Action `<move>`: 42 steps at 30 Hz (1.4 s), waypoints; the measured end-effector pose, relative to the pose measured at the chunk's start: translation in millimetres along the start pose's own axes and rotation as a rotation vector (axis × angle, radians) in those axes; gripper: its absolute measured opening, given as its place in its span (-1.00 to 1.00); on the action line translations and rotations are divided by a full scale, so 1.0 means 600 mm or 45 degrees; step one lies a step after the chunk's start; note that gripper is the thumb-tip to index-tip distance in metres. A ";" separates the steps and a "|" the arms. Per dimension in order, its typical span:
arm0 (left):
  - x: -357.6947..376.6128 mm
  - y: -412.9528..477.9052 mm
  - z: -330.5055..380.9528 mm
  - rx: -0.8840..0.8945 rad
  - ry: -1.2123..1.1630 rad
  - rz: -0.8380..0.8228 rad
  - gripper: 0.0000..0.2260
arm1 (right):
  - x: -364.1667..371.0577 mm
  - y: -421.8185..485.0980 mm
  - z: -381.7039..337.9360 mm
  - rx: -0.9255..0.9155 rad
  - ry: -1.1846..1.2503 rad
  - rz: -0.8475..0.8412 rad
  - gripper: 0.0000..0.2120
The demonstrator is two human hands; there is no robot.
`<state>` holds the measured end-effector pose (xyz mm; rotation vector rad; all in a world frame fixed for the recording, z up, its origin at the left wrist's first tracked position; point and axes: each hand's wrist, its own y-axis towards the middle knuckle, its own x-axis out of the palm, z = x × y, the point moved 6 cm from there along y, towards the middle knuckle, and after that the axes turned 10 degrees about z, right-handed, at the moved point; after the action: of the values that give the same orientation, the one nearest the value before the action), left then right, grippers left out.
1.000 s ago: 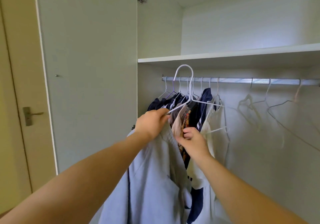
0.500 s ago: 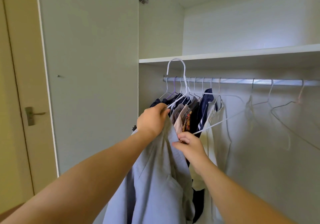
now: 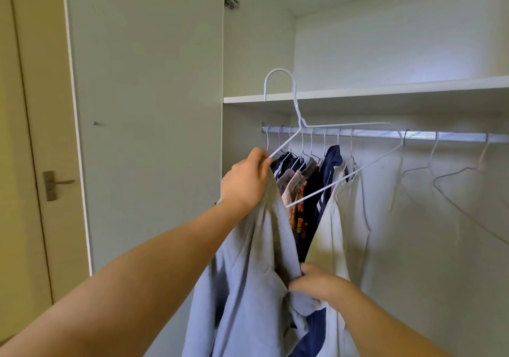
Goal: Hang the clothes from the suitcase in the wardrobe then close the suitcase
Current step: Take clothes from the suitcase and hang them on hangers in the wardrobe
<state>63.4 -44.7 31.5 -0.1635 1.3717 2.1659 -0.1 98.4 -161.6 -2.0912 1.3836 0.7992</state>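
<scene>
Before the open wardrobe, hanging is half done. The blue shirt droops in front of the rail. Its hanger is raised, unhooked, far arm bare. My left hand grips hanger end and cloth together; my right hand pinches the shirt lower down. Next, I think, comes dressing that bare arm, then hooking the rail. I can't see the suitcase.

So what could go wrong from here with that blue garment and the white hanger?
1. The blue garment seems to sit only on the end of the white hanger that the left hand grips. Its other arm is bare, so the garment may slide off if the right hand, pinching lower down, pulls.
2. The hook is not on the rail, and the hanger's bottom wire crosses the hung clothes, so it might snag them.
</scene>
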 end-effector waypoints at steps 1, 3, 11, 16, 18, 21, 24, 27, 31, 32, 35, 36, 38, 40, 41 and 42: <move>-0.005 0.005 -0.005 -0.013 -0.024 0.025 -0.77 | 0.004 0.005 0.019 0.058 -0.161 -0.032 -0.70; -0.014 0.012 -0.020 -0.042 -0.065 0.078 -0.78 | 0.007 0.008 0.048 0.187 -0.294 -0.089 -0.58; -0.034 0.031 -0.051 -0.029 -0.080 0.139 -0.78 | -0.008 0.005 0.103 0.456 -0.754 -0.160 -0.45; -0.027 0.025 -0.067 0.171 0.270 -0.046 -0.73 | -0.072 0.006 0.059 0.221 -0.475 0.360 -0.74; -0.024 0.018 -0.081 0.202 0.375 -0.122 -0.71 | -0.103 0.000 0.046 0.149 -0.343 0.564 -0.87; -0.027 0.010 -0.103 0.212 0.446 -0.214 -0.68 | -0.140 -0.007 0.037 0.097 -0.261 0.779 -0.70; -0.044 0.010 -0.122 0.184 0.459 -0.206 -0.67 | -0.169 -0.023 0.038 0.119 -0.223 0.945 -0.66; -0.062 0.011 -0.140 0.174 0.465 -0.169 -0.66 | -0.187 -0.029 0.053 0.154 -0.173 0.992 -0.65; -0.065 0.008 -0.142 0.297 0.526 -0.249 -0.67 | -0.200 -0.034 0.049 0.094 -0.254 0.968 -0.76; -0.062 0.005 -0.140 0.351 0.560 -0.281 -0.68 | -0.202 -0.036 0.046 0.089 -0.281 0.963 -0.85; -0.062 0.000 -0.139 0.486 0.612 -0.306 -0.59 | -0.208 -0.040 0.050 0.093 -0.340 0.973 -0.84; -0.064 -0.002 -0.140 0.518 0.609 -0.304 -0.55 | -0.208 -0.042 0.053 0.101 -0.363 0.970 -0.83; -0.071 -0.001 -0.145 0.487 0.559 -0.293 -0.55 | -0.208 -0.047 0.059 0.130 -0.410 0.972 -0.84; -0.084 0.007 -0.149 0.356 0.456 -0.246 -0.62 | -0.210 -0.051 0.061 0.147 -0.438 0.983 -0.84; -0.089 0.010 -0.147 0.332 0.429 -0.230 -0.63 | -0.211 -0.053 0.060 0.145 -0.441 0.996 -0.83; -0.091 0.011 -0.144 0.343 0.435 -0.238 -0.64 | -0.212 -0.055 0.058 0.142 -0.437 1.011 -0.83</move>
<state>88.9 -143.0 17.5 -0.5548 1.7455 1.8355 -15.6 214.3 -93.0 -1.2000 1.9988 1.2677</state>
